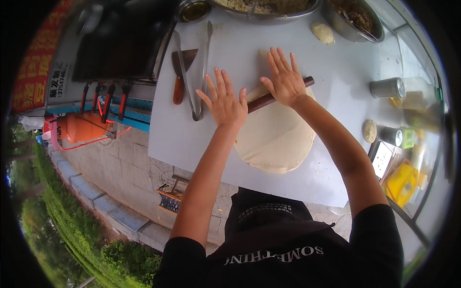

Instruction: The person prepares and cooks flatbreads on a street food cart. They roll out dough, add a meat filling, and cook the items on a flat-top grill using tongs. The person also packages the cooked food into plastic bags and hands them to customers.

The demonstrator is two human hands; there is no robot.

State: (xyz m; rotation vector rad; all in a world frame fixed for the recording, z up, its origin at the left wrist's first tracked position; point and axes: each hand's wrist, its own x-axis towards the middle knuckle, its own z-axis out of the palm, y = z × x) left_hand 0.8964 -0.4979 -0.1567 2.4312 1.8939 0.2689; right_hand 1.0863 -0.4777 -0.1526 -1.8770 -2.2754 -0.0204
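Note:
A flat sheet of rolled dough (277, 138) lies on the metal worktop, its rounded near edge toward my body. Across its far part runs a dark wooden rolling pin (260, 103), tilted up to the right. My left hand (227, 99) is over the pin's left end, palm down with straight, spread fingers. Farther along, my right hand (286, 79) rests flat over the pin near its right end (309, 81), its fingers also extended. Neither hand curls around the pin. Some of the dough beyond the pin is hidden by my right hand.
Metal tongs (196, 114) and a wooden-handled scraper (178, 88) lie left, beside a dark griddle (119, 43). Bowls of filling (266, 17) (374, 37) stand at the back. Dough pieces (323, 33) (370, 131), a metal canister (387, 88) and a yellow container (402, 183) are rightward.

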